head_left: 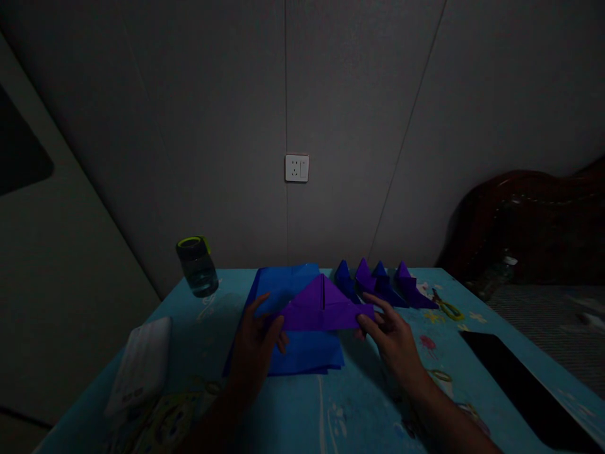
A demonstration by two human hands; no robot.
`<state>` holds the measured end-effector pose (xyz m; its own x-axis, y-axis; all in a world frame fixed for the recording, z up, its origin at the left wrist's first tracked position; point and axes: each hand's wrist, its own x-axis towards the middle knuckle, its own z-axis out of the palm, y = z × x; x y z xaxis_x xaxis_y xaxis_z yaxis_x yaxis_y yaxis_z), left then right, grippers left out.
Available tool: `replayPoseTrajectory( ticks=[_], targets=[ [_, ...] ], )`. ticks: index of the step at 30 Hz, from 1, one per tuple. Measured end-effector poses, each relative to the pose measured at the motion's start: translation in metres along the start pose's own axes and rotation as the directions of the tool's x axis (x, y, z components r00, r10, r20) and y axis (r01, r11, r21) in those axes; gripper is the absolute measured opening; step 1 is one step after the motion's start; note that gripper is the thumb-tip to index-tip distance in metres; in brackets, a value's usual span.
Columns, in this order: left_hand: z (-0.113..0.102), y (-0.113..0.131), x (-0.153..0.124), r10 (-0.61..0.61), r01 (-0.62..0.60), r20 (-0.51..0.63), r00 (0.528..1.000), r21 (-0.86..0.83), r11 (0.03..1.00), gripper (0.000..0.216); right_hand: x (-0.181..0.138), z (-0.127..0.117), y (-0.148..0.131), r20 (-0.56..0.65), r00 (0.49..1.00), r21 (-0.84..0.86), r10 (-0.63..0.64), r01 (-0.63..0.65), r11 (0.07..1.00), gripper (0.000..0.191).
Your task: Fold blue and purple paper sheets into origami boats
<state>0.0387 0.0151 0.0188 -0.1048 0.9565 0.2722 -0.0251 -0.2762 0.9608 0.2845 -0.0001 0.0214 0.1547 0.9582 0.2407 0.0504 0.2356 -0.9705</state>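
Note:
Between my two hands is a folded purple paper (312, 317), with a peaked triangle on top and a flat band along the bottom. My left hand (258, 340) pinches the band's left end between thumb and fingers. At the opposite end, my right hand (385, 331) grips the band the same way. The purple paper is held above a stack of blue paper sheets (302, 356) lying on the table. Just behind my right hand stand several folded paper boats (363, 277), some blue and some purple, in a row.
Yellow-handled scissors (449, 309) lie right of the boats. A dark water bottle (197, 268) stands back left, a white soft pack (144, 359) in front of it. A black flat slab (524, 384) lies along the right edge of the patterned blue tablecloth (302, 416).

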Motion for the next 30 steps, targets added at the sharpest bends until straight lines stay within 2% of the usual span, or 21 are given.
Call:
replayPoseTrajectory(
  ticks=[2, 6, 11, 16, 20, 23, 26, 28, 30],
  targets=[
    [0.001, -0.001, 0.004, -0.041, 0.04, -0.018, 0.999, -0.031, 0.999, 0.042, -0.001, 0.005, 0.0, 0.015, 1.0, 0.065, 0.026, -0.027, 0.997, 0.06],
    [0.001, -0.004, 0.009, -0.079, 0.079, -0.065, 0.995, -0.008, 0.997, 0.024, -0.002, 0.013, -0.003, -0.016, 0.998, 0.068, 0.065, -0.064, 0.996, 0.039],
    [0.001, -0.001, 0.006, -0.036, 0.043, -0.087, 0.996, 0.07, 0.997, 0.018, -0.002, 0.013, -0.002, -0.027, 0.998, -0.003, 0.062, -0.062, 0.998, 0.036],
    [-0.005, 0.002, 0.003, 0.044, -0.016, -0.146, 0.988, 0.193, 0.981, 0.021, -0.002, 0.008, 0.003, -0.005, 0.999, -0.057, 0.044, -0.044, 0.997, 0.041],
    [-0.009, -0.005, 0.003, 0.199, -0.167, -0.13, 0.971, 0.225, 0.96, 0.024, -0.003, 0.007, 0.005, -0.016, 1.0, -0.123, 0.002, -0.004, 0.992, 0.044],
    [-0.008, -0.01, 0.002, 0.352, -0.321, -0.056, 0.935, 0.296, 0.9, 0.024, -0.004, 0.007, 0.008, -0.046, 0.996, -0.158, -0.075, 0.067, 0.985, 0.037],
    [-0.006, -0.012, 0.0, 0.46, -0.442, 0.063, 0.885, 0.422, 0.792, 0.025, -0.006, 0.01, 0.012, -0.052, 0.996, -0.158, -0.079, 0.07, 0.985, 0.033],
    [-0.005, -0.012, -0.001, 0.534, -0.531, 0.144, 0.833, 0.479, 0.699, 0.026, -0.008, 0.014, 0.013, -0.043, 0.998, -0.149, -0.038, 0.032, 0.988, 0.033],
    [-0.003, -0.012, -0.004, 0.605, -0.63, 0.234, 0.761, 0.49, 0.603, 0.029, -0.012, 0.022, 0.013, -0.02, 1.0, -0.117, 0.003, -0.006, 0.993, 0.035]
  ],
)
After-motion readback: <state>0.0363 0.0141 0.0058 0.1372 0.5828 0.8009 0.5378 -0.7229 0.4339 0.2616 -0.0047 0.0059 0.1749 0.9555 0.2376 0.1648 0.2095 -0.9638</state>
